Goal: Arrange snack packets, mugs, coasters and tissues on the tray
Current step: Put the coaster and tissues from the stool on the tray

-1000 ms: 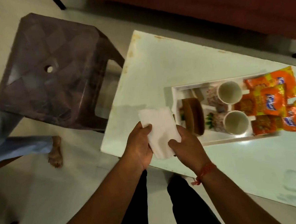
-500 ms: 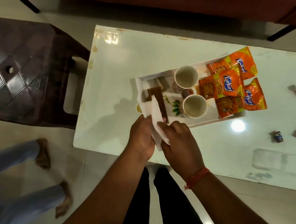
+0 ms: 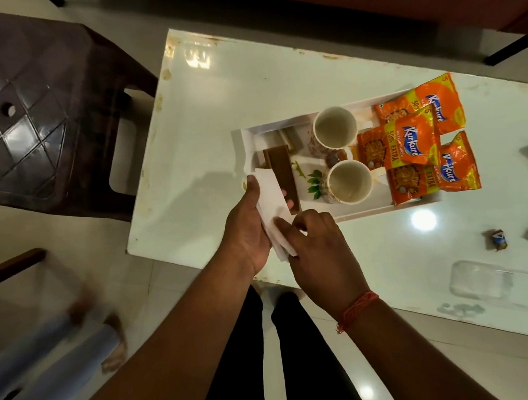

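A folded white tissue [image 3: 271, 205] is held in the grip of both the left hand [image 3: 248, 229] and the right hand [image 3: 314, 243], just above the near-left corner of the tray [image 3: 382, 207] on the bench [image 3: 279, 83]. The tissue step is judged in hand; placement beside the brown coasters [image 3: 281, 173] is called for. Beyond, two mugs [image 3: 349, 182] and the snack packets [image 3: 408, 139] are already loaded.

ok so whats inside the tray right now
Inside the tray: two empty mugs, three orange snack packets partly overhanging its far end, and brown coasters. The folded tissue, held by both hands, covers the tray's near corner.
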A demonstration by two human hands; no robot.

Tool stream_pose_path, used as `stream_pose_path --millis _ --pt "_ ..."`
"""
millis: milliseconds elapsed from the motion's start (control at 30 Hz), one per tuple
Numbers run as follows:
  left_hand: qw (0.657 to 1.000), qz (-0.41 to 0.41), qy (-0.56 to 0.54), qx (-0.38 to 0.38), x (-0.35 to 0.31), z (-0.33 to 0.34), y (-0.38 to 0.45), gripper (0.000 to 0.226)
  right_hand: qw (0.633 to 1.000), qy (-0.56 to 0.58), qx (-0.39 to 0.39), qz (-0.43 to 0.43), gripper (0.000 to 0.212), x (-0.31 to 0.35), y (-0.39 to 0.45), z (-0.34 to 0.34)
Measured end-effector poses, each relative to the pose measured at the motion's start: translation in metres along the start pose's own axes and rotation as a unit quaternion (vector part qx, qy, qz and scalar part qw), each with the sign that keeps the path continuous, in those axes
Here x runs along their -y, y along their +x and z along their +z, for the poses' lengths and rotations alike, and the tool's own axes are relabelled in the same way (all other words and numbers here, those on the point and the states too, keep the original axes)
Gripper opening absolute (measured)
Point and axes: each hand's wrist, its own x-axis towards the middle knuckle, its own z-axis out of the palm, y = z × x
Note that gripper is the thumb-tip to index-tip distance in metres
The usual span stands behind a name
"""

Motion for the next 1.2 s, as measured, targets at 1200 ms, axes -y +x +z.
stream_pose_path --millis 1200 --pt "0.552 0.346 0.759 0.011 -0.083 0.049 0.105 0.032 0.237 0.798 -0.126 0.54 0.011 0.003 0.071 0.051"
